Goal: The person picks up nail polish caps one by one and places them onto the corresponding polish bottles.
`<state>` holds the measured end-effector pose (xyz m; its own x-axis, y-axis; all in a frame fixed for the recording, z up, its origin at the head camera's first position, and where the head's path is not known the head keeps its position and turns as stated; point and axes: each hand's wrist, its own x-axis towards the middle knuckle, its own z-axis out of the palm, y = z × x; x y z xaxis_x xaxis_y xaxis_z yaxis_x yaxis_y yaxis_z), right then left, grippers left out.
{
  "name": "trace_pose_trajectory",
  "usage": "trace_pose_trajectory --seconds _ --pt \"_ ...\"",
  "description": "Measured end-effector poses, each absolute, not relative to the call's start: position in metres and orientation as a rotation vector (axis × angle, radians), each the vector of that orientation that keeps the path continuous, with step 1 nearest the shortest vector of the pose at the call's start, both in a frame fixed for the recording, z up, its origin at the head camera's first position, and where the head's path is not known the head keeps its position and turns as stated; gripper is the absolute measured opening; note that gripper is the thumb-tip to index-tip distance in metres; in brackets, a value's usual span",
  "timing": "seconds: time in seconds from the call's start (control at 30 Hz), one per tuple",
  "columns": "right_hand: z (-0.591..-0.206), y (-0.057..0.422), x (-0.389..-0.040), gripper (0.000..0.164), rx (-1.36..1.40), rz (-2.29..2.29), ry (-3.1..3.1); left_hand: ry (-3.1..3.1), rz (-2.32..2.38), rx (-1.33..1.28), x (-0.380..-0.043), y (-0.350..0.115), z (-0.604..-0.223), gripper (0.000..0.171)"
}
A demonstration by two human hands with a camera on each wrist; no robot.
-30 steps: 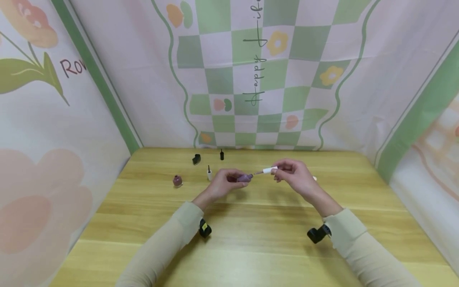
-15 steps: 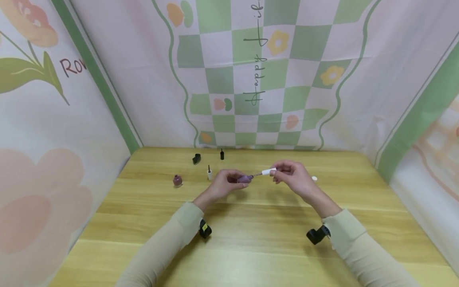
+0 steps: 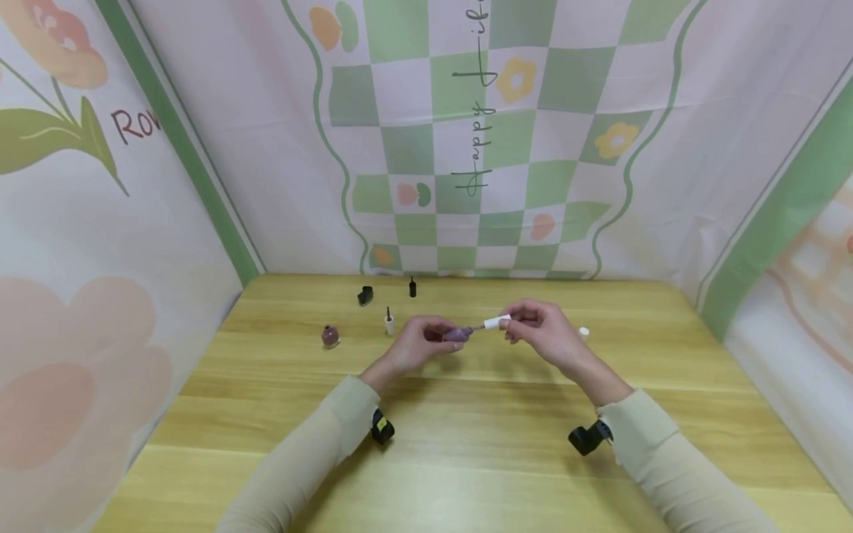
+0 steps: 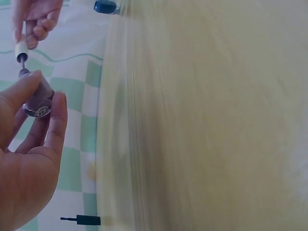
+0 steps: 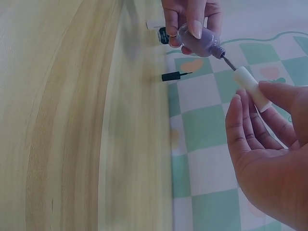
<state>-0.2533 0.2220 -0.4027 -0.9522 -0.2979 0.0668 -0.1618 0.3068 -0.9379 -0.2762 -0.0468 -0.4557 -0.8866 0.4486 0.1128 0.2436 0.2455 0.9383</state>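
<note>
My left hand (image 3: 421, 342) grips a small nail polish bottle (image 3: 456, 334) of purple glass, tilted with its open neck towards the right. In the left wrist view a round label shows on the bottle's base (image 4: 42, 111). My right hand (image 3: 543, 333) pinches the white brush cap (image 3: 497, 322) between thumb and fingers. From this cap the thin brush stem (image 5: 229, 63) runs into the neck of the bottle, its tip hidden inside. Both hands are raised over the far half of the table.
On the wooden table (image 3: 453, 459) stand an open dark-purple polish bottle (image 3: 329, 337), a white brush cap (image 3: 389, 323), a black brush cap (image 3: 412, 288) and a black bottle (image 3: 365, 295). A small white piece (image 3: 583, 332) lies beyond my right wrist. The left wrist view shows a dark blue bottle (image 4: 106, 6).
My right hand has moved slightly left, bringing the brush from just outside the bottle's neck into it. My left hand has barely moved and keeps its grip on the bottle.
</note>
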Motion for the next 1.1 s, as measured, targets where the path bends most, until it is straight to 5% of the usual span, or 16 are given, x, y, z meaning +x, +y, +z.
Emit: trace_pose_trajectory --seconds 1.1 --pt "-0.4102 0.2145 -0.2523 0.024 -0.478 -1.614 2.471 2.292 1.701 0.661 -0.2725 -0.0384 -0.4596 0.025"
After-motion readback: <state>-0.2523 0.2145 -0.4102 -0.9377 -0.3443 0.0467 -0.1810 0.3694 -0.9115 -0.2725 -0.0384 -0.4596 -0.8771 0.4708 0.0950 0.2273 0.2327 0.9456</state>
